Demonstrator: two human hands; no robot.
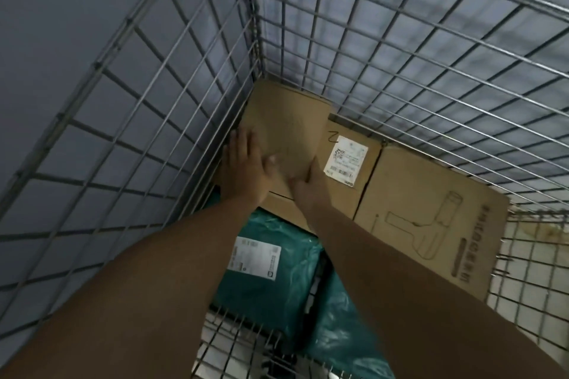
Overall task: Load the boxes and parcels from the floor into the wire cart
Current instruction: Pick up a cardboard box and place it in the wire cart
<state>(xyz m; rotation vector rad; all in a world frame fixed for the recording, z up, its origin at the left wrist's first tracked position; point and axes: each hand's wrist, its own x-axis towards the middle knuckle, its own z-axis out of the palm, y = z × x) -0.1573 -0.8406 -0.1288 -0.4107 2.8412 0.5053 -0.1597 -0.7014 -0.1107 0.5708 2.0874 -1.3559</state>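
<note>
In the head view, a plain brown cardboard box is gripped between both hands and set into the far left corner of the grey wire cart, apparently to pack it tight. The left hand is spread flat on its side; the right hand is curled round its near edge. A labelled carton and teal plastic parcels are already loaded.

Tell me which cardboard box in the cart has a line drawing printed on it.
The big box on the right, beside the cart wall. The box with the white label and the plain box under both hands carry none.
</note>
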